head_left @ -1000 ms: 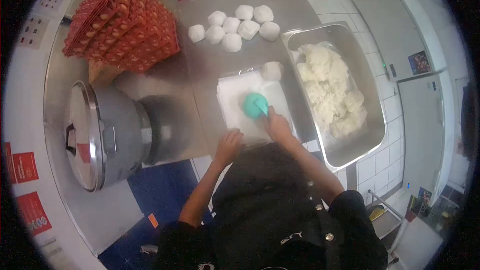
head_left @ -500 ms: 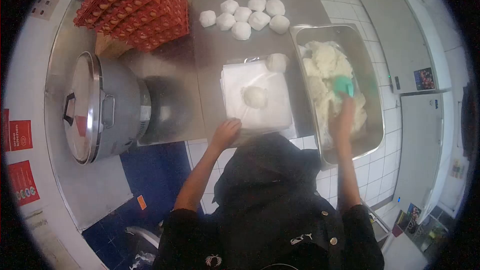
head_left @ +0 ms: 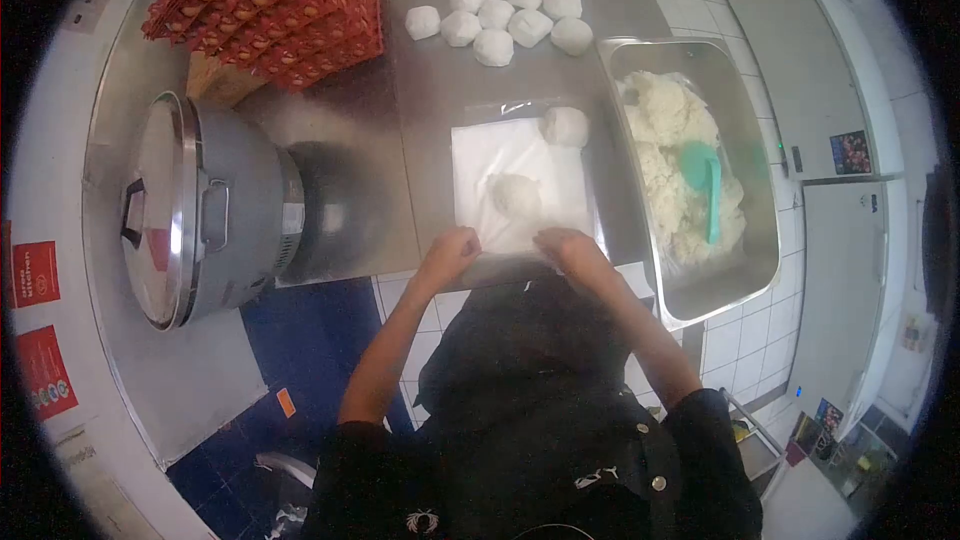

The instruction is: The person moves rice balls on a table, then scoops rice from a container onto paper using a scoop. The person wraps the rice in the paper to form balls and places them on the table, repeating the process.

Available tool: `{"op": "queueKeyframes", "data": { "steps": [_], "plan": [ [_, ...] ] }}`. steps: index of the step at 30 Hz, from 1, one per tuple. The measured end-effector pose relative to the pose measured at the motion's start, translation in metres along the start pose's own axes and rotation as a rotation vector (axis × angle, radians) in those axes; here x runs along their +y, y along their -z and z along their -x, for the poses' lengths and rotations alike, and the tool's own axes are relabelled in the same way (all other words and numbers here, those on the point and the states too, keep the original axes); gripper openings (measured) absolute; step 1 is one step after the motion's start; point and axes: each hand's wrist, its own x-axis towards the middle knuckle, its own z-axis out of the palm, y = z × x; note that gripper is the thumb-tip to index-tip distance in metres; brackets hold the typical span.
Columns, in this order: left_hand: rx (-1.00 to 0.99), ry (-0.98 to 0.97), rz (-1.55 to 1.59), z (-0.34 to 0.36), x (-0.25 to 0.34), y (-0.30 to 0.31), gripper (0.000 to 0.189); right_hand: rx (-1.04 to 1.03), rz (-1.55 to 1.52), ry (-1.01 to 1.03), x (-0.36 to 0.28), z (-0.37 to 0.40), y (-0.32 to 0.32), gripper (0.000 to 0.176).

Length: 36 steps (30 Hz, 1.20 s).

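Note:
A mound of rice [head_left: 517,197] lies in the middle of a stack of white paper sheets [head_left: 480,155]. At the near left corner of the paper, my left hand [head_left: 455,250] pinches the sheet's edge. My right hand [head_left: 570,248] has its fingers closed on the near right corner. A wrapped white ball [head_left: 564,127] rests at the far right corner of the stack. The green scoop [head_left: 712,195] lies on the rice [head_left: 665,110] inside a metal tray [head_left: 708,310] to the right.
Several wrapped white balls [head_left: 493,47] sit at the far side of the metal table [head_left: 430,90]. Stacked red egg trays [head_left: 320,20] stand at the far left. Nearer on the left is a large lidded steel cooker [head_left: 235,210].
My right hand has let go of the green scoop, left it on the rice and moved left to the paper's near right corner. My left hand now pinches the near left corner.

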Motion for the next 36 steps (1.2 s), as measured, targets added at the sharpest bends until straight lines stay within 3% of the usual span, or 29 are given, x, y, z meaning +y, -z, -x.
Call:
{"op": "queueKeyframes", "data": {
  "steps": [3, 6, 14, 18, 23, 26, 27, 28, 30, 33, 36],
  "plan": [
    [-0.022, 0.076, 0.166, 0.001, -0.001, 0.003, 0.012, -0.023, -0.028, -0.114, 0.0, 0.004, 0.005, 0.021],
    [-0.023, 0.062, 0.28, -0.001, 0.004, 0.019, 0.014, -0.135, -0.332, -0.418, -0.012, -0.02, 0.033, 0.016],
    [0.219, 0.032, 0.542, -0.052, -0.027, 0.02, 0.014, 0.095, -0.428, -0.434, 0.023, -0.061, 0.035, 0.015],
    [0.252, 0.116, 0.407, -0.071, -0.027, 0.012, 0.018, 0.072, -0.378, -0.625, 0.034, -0.076, 0.031, 0.021],
    [0.359, 0.129, 0.333, -0.068, -0.025, 0.0, 0.022, 0.119, -0.441, -0.63, 0.051, -0.072, 0.003, 0.025],
    [0.524, -0.267, -0.205, -0.038, 0.023, -0.002, 0.031, 0.078, -0.473, -0.603, 0.055, -0.069, 0.007, 0.025],
    [0.377, -0.391, -0.23, -0.028, 0.024, -0.018, 0.04, 0.058, -0.485, -0.588, 0.054, -0.072, 0.008, 0.025],
    [0.232, -0.512, -0.257, -0.022, 0.025, -0.032, 0.05, 0.047, -0.432, -0.585, 0.053, -0.077, 0.013, 0.027],
    [0.166, -0.435, -0.309, -0.016, 0.045, -0.047, 0.062, 0.021, -0.331, -0.579, 0.047, -0.09, 0.024, 0.034],
    [0.117, -0.38, -0.384, -0.017, 0.051, -0.055, 0.078, 0.347, 0.224, -0.28, 0.037, -0.121, 0.044, 0.053],
    [0.072, -0.323, -0.443, -0.015, 0.055, -0.055, 0.085, 0.319, 0.418, -0.254, 0.059, -0.145, 0.039, 0.067]
  ]
}}
